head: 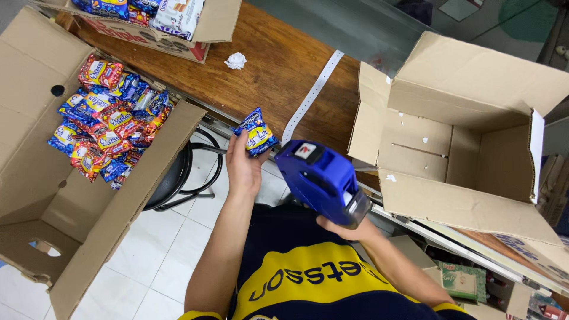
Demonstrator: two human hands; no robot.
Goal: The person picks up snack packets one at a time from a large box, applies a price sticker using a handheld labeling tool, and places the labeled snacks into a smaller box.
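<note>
One snack packet [256,131], one blue price gun [323,179].

Brown wooden counter [278,65] with metal edge, white tiled floor [172,249], black round stool [178,178] below, even bright indoor light

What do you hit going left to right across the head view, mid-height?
Open cardboard box of snack packets → black stool → left hand holding a blue snack packet → blue price-label gun in the right hand → empty cardboard box.
</note>
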